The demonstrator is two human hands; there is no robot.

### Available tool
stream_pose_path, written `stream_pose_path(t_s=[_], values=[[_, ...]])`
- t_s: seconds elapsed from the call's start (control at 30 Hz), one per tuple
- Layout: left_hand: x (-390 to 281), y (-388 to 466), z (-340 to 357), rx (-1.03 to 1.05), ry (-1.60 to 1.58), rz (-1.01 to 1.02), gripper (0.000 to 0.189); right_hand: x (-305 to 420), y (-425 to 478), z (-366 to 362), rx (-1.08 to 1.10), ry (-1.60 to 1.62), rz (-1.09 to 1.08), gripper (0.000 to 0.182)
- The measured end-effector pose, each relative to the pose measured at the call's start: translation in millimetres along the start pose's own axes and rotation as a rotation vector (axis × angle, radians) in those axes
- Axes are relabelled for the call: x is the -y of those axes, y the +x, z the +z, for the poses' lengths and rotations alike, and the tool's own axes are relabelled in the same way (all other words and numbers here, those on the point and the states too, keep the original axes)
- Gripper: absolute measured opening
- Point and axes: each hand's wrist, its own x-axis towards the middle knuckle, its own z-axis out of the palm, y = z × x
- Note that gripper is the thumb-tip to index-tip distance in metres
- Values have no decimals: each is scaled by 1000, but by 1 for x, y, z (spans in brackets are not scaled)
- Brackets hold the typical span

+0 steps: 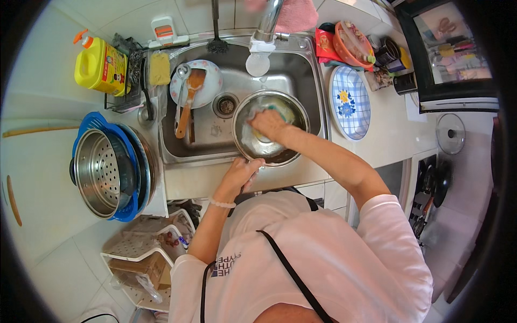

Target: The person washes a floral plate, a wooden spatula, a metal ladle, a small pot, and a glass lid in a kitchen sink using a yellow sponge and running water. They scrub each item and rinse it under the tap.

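A round stainless steel pan (299,107) is tilted over the front right of the steel sink (194,157). My left hand (242,173) grips the pan at its near edge, where a handle seems to be mostly hidden by the fingers. Inside the pan, my right hand (268,123) presses a yellow and green sponge (287,114) against the soapy metal; the fingers are partly hidden. Left of the drain (226,105) a white flowered plate (212,76) lies in the sink, with a wooden spatula (189,103) and a metal ladle (182,72) resting across it.
The faucet (266,24) hangs over the sink's back. Stacked steamer and blue colander (101,173) stand at left, beside a yellow detergent bottle (101,66). An oval checked dish (350,103) and an orange basket (349,46) are at right. A black brush (217,44) hangs behind.
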Motion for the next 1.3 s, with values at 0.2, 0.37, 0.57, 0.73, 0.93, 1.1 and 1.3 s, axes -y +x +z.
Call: stream_pose_path(t_s=[0.2, 0.37, 0.57, 0.73, 0.93, 1.1, 1.3], values=[[-3, -15, 2, 82, -43, 90, 22, 19, -30, -7, 237, -3, 28, 21], [13, -10, 3, 135, -1, 54, 22, 32, -15, 2, 117, 41, -210, 15], [9, -14, -1, 68, 3, 90, 22, 5, -29, 1, 89, 76, 98, 20], [10, -13, -1, 164, 20, 84, 23, 35, -35, 18, 45, 191, -222, 14], [3, -16, -5, 138, 23, 85, 23, 9, -18, 0, 151, 90, 144, 15], [3, -17, -2, 164, 5, 100, 22, 43, -44, 29, -89, 229, -188, 10], [6, -17, -7, 131, 67, 29, 22, 5, -20, 6, -10, 154, 124, 11]])
